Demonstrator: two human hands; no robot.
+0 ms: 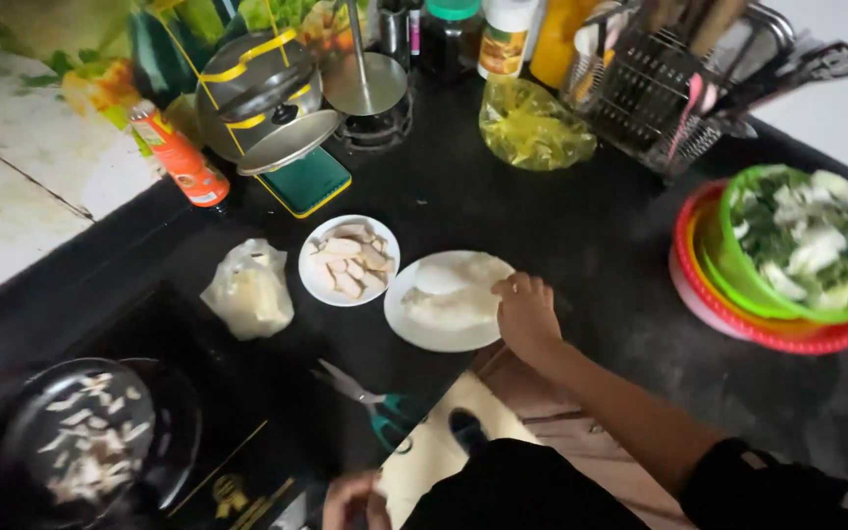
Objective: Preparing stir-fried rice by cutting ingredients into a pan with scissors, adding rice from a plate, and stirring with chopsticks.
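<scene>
**Hands at the plates on a dark kitchen surface**

Lowest in view, the left hand (pixel 353 501) sits at the frame's bottom edge, fingers curled inward; whether it grips anything I cannot tell. Just above it lie teal-handled scissors (pixel 370 400), within easy reach. The right hand (pixel 525 312) rests knuckles-up on the rim of a white plate (pixel 444 302) of pale white food, fingers bent over the edge but closed on nothing visible (likely steadying it). Left of that hand, touching the plate, a smaller dish (pixel 348 260) holds pale cut pieces, and beyond it slumps a knotted plastic bag (pixel 248 291). Far left of both hands, a dark pan (pixel 90 442) on the stove carries sliced bits. Well to the right hand's right, stacked colanders (pixel 787 265) hold chopped greens, apparently draining.
</scene>
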